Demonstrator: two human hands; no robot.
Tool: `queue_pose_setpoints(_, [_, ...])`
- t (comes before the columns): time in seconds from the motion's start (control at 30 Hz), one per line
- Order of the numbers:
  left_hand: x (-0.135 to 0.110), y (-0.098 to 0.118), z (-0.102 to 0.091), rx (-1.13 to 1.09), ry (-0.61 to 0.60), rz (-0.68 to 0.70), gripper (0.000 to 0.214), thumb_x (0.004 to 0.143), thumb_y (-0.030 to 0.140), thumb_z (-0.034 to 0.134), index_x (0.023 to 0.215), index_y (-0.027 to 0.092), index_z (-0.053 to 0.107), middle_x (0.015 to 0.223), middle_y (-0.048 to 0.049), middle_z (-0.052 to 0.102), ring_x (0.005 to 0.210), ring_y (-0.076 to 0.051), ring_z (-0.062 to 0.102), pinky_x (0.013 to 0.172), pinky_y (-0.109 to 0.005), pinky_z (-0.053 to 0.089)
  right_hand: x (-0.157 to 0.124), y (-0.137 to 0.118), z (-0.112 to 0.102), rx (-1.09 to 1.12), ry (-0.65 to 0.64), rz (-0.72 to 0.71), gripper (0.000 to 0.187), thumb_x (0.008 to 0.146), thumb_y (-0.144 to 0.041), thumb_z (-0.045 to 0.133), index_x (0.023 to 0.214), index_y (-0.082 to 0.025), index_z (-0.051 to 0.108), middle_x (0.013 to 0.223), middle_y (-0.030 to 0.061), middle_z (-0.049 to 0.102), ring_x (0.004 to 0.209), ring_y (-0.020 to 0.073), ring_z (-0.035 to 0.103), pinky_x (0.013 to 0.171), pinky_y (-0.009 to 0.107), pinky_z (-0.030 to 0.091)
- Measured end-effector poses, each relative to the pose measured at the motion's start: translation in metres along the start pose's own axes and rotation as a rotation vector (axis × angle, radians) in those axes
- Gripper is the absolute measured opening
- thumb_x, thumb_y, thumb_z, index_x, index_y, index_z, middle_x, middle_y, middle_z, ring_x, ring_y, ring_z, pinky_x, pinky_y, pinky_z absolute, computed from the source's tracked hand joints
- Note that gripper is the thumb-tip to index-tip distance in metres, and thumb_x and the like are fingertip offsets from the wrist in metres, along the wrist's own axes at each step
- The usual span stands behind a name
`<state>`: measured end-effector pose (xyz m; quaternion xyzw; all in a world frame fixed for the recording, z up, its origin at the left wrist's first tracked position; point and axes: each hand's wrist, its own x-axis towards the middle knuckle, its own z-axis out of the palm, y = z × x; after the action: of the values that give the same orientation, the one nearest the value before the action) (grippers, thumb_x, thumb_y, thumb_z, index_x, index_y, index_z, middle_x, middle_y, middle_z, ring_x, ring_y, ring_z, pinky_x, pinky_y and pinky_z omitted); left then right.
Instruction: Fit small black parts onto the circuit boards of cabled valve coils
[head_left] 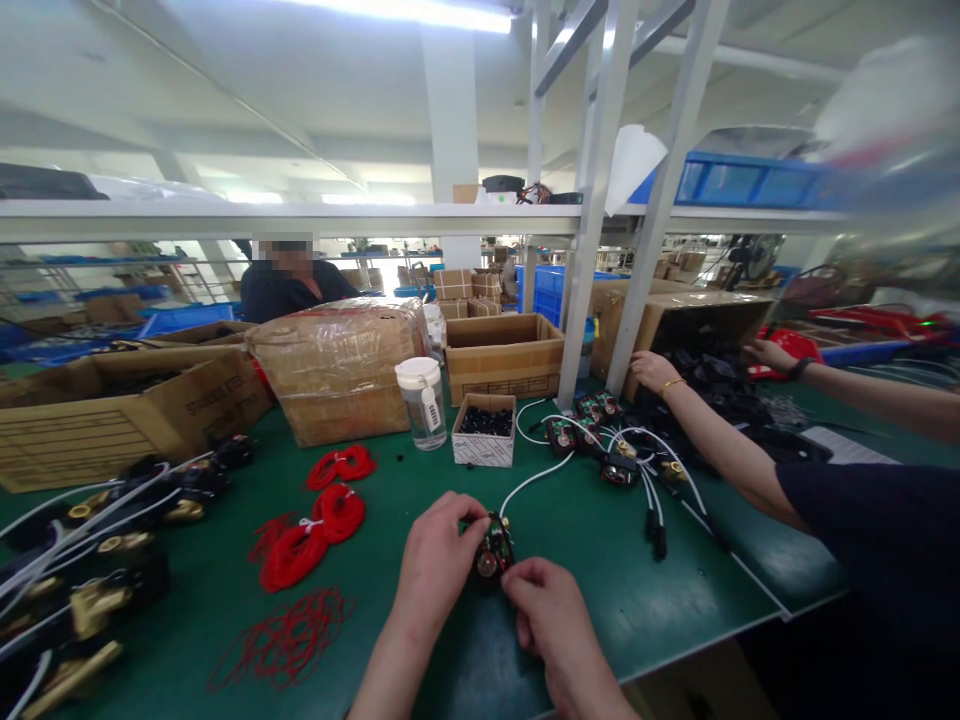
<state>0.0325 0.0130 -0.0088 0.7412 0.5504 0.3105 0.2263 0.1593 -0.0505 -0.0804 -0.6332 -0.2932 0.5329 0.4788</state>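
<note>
In front of me sits a small device [493,552] with a green circuit board, a round metal part and a white cable running from it. A thin black strip [504,528] arches over its upper right edge. My left hand [441,550] pinches the strip's upper end between thumb and forefinger. At the lower right edge of the device, my right hand [549,605] is closed in a pinch, with its fingertips at the strip's other end. The fingertips partly hide the device's casing.
Beyond the device stand a small box of black parts [486,432] and a clear jug [421,405]. Red wire coils [315,530] and brass-fitted assemblies [97,590] lie left. More circuit-board devices [585,430] lie right, near a co-worker's arms [720,450] at a carton [675,310].
</note>
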Motion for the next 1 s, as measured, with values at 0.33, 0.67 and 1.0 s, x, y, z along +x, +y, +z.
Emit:
queue_pose_setpoints(0.33, [-0.001,-0.001,0.001,-0.002,0.01,0.013,0.012,0.083,0.023,0.059,0.076,0.024,0.069,0.082,0.0017,0.067,0.082,-0.017,0.064,0.077,-0.029,0.043,0.0,-0.014,-0.005,-0.226,0.085,-0.135,0.013,0.079,-0.022,0.057,0.066,-0.019,0.057,0.047,-0.008,0.05,0.03,0.0067,0.042,0.035,0.019,0.022])
queue_pose_setpoints(0.67, [-0.001,0.002,0.001,-0.002,0.011,-0.005,0.013,0.082,0.023,0.058,0.074,0.024,0.069,0.082,0.0016,0.067,0.081,-0.017,0.064,0.076,-0.028,0.043,0.004,-0.014,-0.007,-0.296,0.065,-0.147,0.017,0.081,-0.016,0.059,0.066,-0.02,0.054,0.05,-0.0088,0.049,0.034,0.0073,0.043,0.035,0.019,0.025])
queue_pose_setpoints(1.0, [-0.001,0.002,0.002,-0.01,0.017,-0.004,0.014,0.083,0.026,0.058,0.074,0.024,0.068,0.082,0.0007,0.068,0.082,-0.019,0.065,0.078,-0.03,0.044,0.019,-0.025,-0.028,-0.208,0.01,-0.309,0.003,0.075,-0.02,0.059,0.078,-0.021,0.058,0.058,-0.0075,0.052,0.043,0.0096,0.05,0.042,0.02,0.034])
